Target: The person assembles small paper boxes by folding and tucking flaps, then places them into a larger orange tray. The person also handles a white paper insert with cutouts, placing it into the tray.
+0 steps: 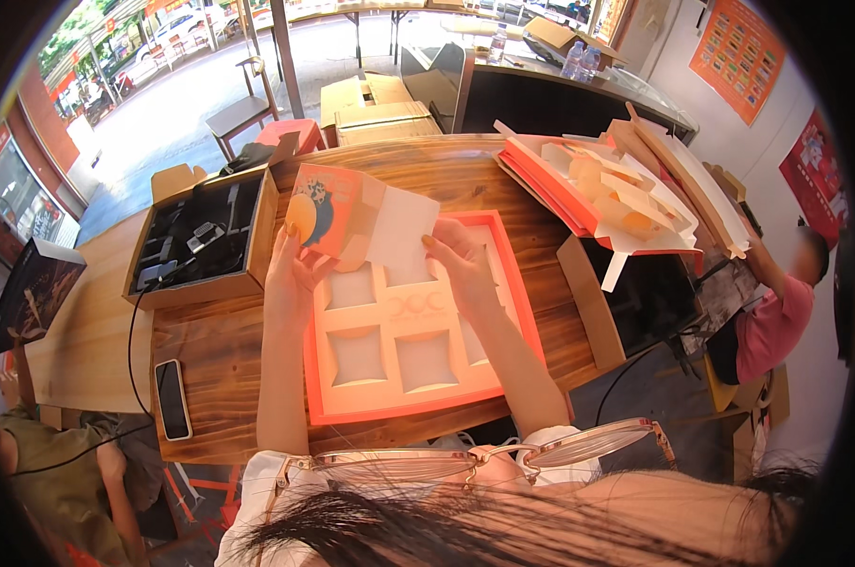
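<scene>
Above a shallow orange-rimmed box point(489, 389) with a pale insert of square cutouts, I hold a small folding carton point(325, 206). Its orange outer face carries a blue and yellow print. My left hand point(293, 269) grips the printed side, thumb in front and fingers behind it. A plain white panel point(404, 222) extends to the right from the carton, and my right hand point(458, 269) pinches its lower right edge between thumb and fingers. The carton appears partly unfolded. Part of the insert is hidden beneath my hands and forearms.
An open cardboard box point(205, 236) of black gear stands left on the wooden table point(229, 378), near a phone point(172, 399). Orange and white cartons point(588, 184) are piled at the right. One person point(777, 312) sits right, another point(64, 472) lower left.
</scene>
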Demonstrator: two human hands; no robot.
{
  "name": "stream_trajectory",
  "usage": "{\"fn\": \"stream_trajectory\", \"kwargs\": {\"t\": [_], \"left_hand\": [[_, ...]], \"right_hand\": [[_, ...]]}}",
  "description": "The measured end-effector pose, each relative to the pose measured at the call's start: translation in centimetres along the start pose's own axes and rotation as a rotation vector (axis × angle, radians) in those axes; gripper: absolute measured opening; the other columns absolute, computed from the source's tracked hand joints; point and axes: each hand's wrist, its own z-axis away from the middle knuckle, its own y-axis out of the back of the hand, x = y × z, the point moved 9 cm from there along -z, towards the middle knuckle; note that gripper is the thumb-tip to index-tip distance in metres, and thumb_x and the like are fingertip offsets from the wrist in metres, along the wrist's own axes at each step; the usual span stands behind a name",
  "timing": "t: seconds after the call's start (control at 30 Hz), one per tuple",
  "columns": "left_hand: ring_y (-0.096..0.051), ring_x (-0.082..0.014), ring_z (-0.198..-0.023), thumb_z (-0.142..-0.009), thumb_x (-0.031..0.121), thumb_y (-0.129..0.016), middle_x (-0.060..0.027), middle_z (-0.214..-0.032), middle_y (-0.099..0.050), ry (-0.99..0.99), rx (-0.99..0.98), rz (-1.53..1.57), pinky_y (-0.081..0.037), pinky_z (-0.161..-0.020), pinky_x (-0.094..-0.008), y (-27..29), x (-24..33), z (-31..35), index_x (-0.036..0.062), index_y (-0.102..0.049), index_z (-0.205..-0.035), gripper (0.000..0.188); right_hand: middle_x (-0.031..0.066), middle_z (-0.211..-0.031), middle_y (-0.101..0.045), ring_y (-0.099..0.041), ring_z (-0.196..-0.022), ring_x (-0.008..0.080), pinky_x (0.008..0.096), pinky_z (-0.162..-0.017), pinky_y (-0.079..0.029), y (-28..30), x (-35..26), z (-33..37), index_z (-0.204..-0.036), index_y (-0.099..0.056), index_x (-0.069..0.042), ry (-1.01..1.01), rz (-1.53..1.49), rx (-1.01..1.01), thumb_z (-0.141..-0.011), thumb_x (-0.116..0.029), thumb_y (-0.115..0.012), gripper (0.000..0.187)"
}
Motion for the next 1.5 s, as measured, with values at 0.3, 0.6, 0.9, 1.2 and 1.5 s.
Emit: {"fn": "stream_trajectory", "kwargs": {"t": [0.3, 0.6, 0.9, 1.2, 1.5], "left_hand": [[-0.061, -0.0118, -0.093, -0.095, 0.028, -0.055, -0.0015, -0.103, -0.057, 0.018, -0.004, -0.013, -0.056, -0.083, -0.0332, -0.3, -0.6, -0.6, 0.0083, -0.049, -0.131, 0.042], [-0.061, -0.0098, -0.089, -0.095, 0.028, -0.054, -0.0018, -0.104, -0.057, 0.035, -0.073, -0.065, -0.057, -0.081, -0.0331, -0.9, -1.0, -0.7, 0.0065, -0.049, -0.129, 0.041], [-0.063, -0.0116, -0.089, -0.095, 0.029, -0.054, -0.0039, -0.109, -0.059, 0.072, -0.090, 0.043, -0.056, -0.082, -0.0337, 0.0, -1.5, -0.7, 0.0067, -0.044, -0.132, 0.044], [-0.063, -0.0136, -0.096, -0.095, 0.028, -0.054, -0.0047, -0.111, -0.059, 0.027, -0.036, 0.093, -0.056, -0.084, -0.0350, 0.2, -1.2, -1.3, 0.0074, -0.038, -0.135, 0.048], [-0.055, -0.0158, -0.113, -0.096, 0.023, -0.051, -0.0063, -0.122, -0.051, -0.003, -0.035, 0.107, -0.054, -0.088, -0.0370, -0.6, -0.9, -0.8, 0.0079, -0.037, -0.137, 0.046]], "right_hand": [[0.0051, -0.105, -0.056, -0.054, -0.101, 0.0188, 0.0331, -0.087, -0.044, -0.6, -4.7, 1.4, -0.111, -0.054, -0.006, 0.527, 0.782, 0.255, -0.074, -0.011, -0.078, 0.044], [0.0077, -0.100, -0.062, -0.059, -0.098, 0.0178, 0.0306, -0.085, -0.046, -1.4, -4.7, 1.6, -0.107, -0.057, -0.004, 0.573, 0.831, 0.110, -0.086, -0.004, -0.063, 0.022], [0.0072, -0.094, -0.059, -0.056, -0.099, 0.0132, 0.0267, -0.080, -0.045, 0.3, -1.9, 0.3, -0.108, -0.054, -0.004, 0.144, 0.165, 0.065, -0.092, -0.009, -0.058, 0.018], [0.0073, -0.104, -0.056, -0.050, -0.106, 0.0261, 0.0411, -0.092, -0.038, -2.1, -6.9, 3.8, -0.104, -0.059, -0.006, 0.807, 0.906, 0.200, -0.077, -0.012, -0.071, 0.030], [0.0033, -0.107, -0.056, -0.050, -0.108, 0.0243, 0.0498, -0.099, -0.033, -6.1, -5.5, 4.6, -0.106, -0.063, -0.011, 0.902, 1.104, 0.002, -0.071, -0.014, -0.075, 0.037]]}}
